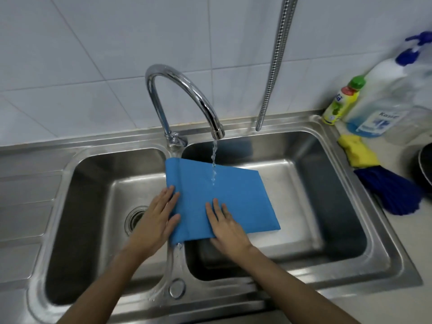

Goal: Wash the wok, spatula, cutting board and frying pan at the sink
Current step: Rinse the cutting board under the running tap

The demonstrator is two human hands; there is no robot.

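A thin blue cutting board (233, 195) lies across the divider of the double steel sink (395, 260), mostly over the right basin. Water runs from the curved chrome tap (187, 90) onto its upper middle. My left hand (159, 218) grips the board's left edge, fingers on top and thumb against the side. My right hand (226, 223) lies flat on the board's near part, fingers spread, with the thumb under the near edge. A dark round pan (424, 164) shows at the right frame edge. No wok or spatula is visible.
On the counter right of the sink stand a yellow dish soap bottle (343, 101), a large clear pump bottle (383, 99), and a brush with yellow handle and blue bristles (383, 185). A metal hose (273, 66) hangs behind the right basin. The left basin's drain (135, 219) is uncovered.
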